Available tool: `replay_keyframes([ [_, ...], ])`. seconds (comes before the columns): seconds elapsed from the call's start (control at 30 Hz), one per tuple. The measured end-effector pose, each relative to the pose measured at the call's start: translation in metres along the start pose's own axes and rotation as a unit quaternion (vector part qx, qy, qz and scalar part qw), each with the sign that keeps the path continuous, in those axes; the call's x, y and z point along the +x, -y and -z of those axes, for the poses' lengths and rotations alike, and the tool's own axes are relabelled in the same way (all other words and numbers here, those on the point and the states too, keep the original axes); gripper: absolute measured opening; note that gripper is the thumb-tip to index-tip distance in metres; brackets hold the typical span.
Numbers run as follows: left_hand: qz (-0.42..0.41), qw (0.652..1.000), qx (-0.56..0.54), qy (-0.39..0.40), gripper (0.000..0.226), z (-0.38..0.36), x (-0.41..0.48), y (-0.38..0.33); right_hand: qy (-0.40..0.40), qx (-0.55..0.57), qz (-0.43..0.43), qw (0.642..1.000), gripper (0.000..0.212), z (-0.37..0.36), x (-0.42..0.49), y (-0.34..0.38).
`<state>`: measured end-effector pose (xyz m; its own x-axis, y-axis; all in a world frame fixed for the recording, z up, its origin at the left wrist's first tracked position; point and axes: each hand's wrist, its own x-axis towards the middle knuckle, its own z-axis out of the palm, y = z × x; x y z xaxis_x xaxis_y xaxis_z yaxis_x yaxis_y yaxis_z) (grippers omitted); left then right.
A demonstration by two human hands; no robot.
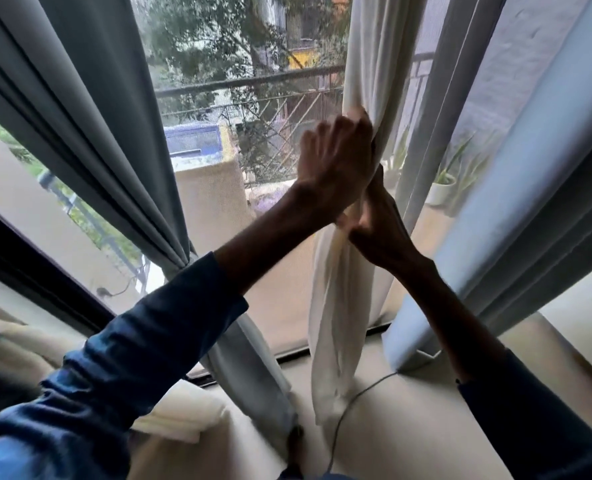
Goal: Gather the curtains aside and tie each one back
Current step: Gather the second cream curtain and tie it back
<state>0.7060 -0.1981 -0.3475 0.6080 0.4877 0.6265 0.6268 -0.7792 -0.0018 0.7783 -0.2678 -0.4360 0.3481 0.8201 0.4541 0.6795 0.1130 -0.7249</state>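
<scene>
Cream curtain [343, 306]: our landmark. It is bunched into one narrow column before the window glass, and its lower end reaches the floor.
Left hand [336, 164]: we reach it up to the cream curtain's left edge. The fingers are curled round the bunched folds, with the cloth showing above the knuckles.
Right hand [382, 230]: just below the left hand and touching it. It grips the same bunch from the right; blur hides how the fingers lie.
Sleeves [131, 358]: dark blue, on both our forearms, reaching up from below the cream curtain.
Grey curtain [90, 109]: well left of the cream curtain, cinched to a narrow neck low down. We cannot make out the tie itself.
Blue-grey curtain [516, 202]: just right of the cream curtain, hanging in loose folds.
Railing [253, 83]: beyond the glass, left of the cream curtain.
Potted plant [441, 188]: beyond the glass, right of the cream curtain.
Cable [350, 407]: on the floor at the cream curtain's foot.
Pale cushion [183, 414]: low and left of the cream curtain.
</scene>
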Motion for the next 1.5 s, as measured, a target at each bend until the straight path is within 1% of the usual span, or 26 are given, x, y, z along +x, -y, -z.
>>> replay_keyframes([
  [0.07, -0.001, 1.0, 0.02, 0.02, 0.039, 0.003, -0.002, -0.005, -0.009, -0.002, -0.013, 1.0, 0.098, -0.003, 0.0, 0.003],
  [0.13, -0.02, 0.999, 0.003, 0.04, 0.04, 0.008, -0.003, -0.007, -0.023, 0.025, -0.028, 0.999, 0.098, -0.002, 0.002, 0.002],
  [0.17, -0.038, 0.997, -0.025, 0.054, 0.039, 0.011, -0.003, -0.008, -0.023, 0.038, -0.03, 0.999, 0.092, 0.001, 0.004, -0.002],
  [0.2, -0.053, 0.993, -0.066, 0.078, 0.039, 0.015, -0.003, -0.006, -0.02, 0.054, -0.031, 0.998, 0.081, 0.003, 0.007, -0.006],
  [0.27, -0.065, 0.981, -0.127, 0.133, 0.046, 0.02, 0.0, -0.002, -0.001, 0.097, -0.024, 0.995, 0.061, 0.01, 0.014, -0.013],
  [0.3, -0.069, 0.977, -0.136, 0.149, 0.05, 0.023, 0.004, 0.001, 0.012, 0.118, -0.018, 0.993, 0.056, 0.015, 0.018, -0.016],
  [0.37, -0.077, 0.972, -0.146, 0.17, 0.053, 0.025, 0.011, 0.007, 0.038, 0.16, -0.009, 0.986, 0.037, 0.025, 0.023, -0.02],
  [0.4, -0.085, 0.97, -0.151, 0.173, 0.053, 0.025, 0.014, 0.01, 0.051, 0.171, -0.004, 0.984, 0.026, 0.028, 0.025, -0.022],
  [0.43, -0.097, 0.969, -0.154, 0.169, 0.054, 0.024, 0.015, 0.012, 0.059, 0.178, -0.001, 0.982, 0.021, 0.031, 0.026, -0.022],
  [0.53, -0.107, 0.973, -0.146, 0.146, 0.055, 0.018, 0.015, 0.015, 0.074, 0.197, -0.027, 0.977, 0.034, 0.039, 0.022, -0.02],
  [0.63, -0.099, 0.968, -0.156, 0.167, 0.05, 0.011, 0.013, 0.018, 0.079, 0.24, -0.052, 0.966, 0.04, 0.043, 0.021, -0.027],
  [0.73, -0.102, 0.949, -0.228, 0.191, 0.039, 0.007, 0.007, 0.026, 0.09, 0.268, -0.067, 0.957, 0.045, 0.051, 0.024, -0.04],
  [0.83, -0.121, 0.927, -0.309, 0.177, 0.029, 0.0, -0.002, 0.033, 0.133, 0.272, -0.061, 0.951, 0.042, 0.059, 0.026, -0.052],
  [0.93, -0.089, 0.887, -0.416, 0.18, 0.026, -0.011, -0.015, 0.035, 0.136, 0.274, -0.054, 0.951, 0.046, 0.06, 0.024, -0.054],
  [1.0, -0.045, 0.87, -0.462, 0.165, 0.032, -0.019, -0.024, 0.035, 0.136, 0.274, -0.06, 0.95, 0.047, 0.055, 0.022, -0.055],
  [1.03, -0.014, 0.865, -0.478, 0.149, 0.04, -0.024, -0.029, 0.033, 0.13, 0.265, -0.064, 0.953, 0.046, 0.052, 0.02, -0.055],
  [1.13, 0.087, 0.849, -0.51, 0.106, 0.075, -0.037, -0.042, 0.025, 0.113, 0.206, -0.068, 0.97, 0.034, 0.037, 0.015, -0.058],
  [1.2, 0.105, 0.867, -0.477, 0.104, 0.094, -0.043, -0.045, 0.02, 0.113, 0.107, -0.071, 0.985, 0.038, 0.023, 0.012, -0.056],
  [1.23, 0.111, 0.881, -0.446, 0.113, 0.098, -0.044, -0.043, 0.017, 0.113, 0.055, -0.076, 0.989, 0.044, 0.016, 0.011, -0.052],
  [1.27, 0.124, 0.897, -0.407, 0.121, 0.097, -0.046, -0.039, 0.015, 0.122, 0.028, -0.063, 0.99, 0.05, 0.009, 0.01, -0.049],
  [1.3, 0.14, 0.912, -0.364, 0.126, 0.089, -0.047, -0.035, 0.014, 0.127, 0.009, -0.03, 0.991, 0.057, 0.004, 0.01, -0.046],
  [1.37, 0.151, 0.928, -0.31, 0.14, 0.062, -0.049, -0.028, 0.014, 0.142, -0.053, 0.019, 0.988, 0.077, 0.001, 0.009, -0.042],
  [1.4, 0.145, 0.926, -0.317, 0.143, 0.051, -0.051, -0.026, 0.015, 0.161, -0.07, 0.018, 0.984, 0.091, 0.004, 0.008, -0.041],
  [1.43, 0.138, 0.92, -0.339, 0.143, 0.041, -0.052, -0.026, 0.017, 0.189, -0.075, -0.001, 0.979, 0.102, 0.009, 0.007, -0.042],
  [1.47, 0.131, 0.912, -0.362, 0.141, 0.032, -0.053, -0.028, 0.019, 0.211, -0.074, -0.015, 0.975, 0.109, 0.015, 0.005, -0.044],
  [1.5, 0.121, 0.906, -0.383, 0.136, 0.026, -0.053, -0.029, 0.022, 0.22, -0.065, -0.023, 0.973, 0.11, 0.021, 0.002, -0.047],
])
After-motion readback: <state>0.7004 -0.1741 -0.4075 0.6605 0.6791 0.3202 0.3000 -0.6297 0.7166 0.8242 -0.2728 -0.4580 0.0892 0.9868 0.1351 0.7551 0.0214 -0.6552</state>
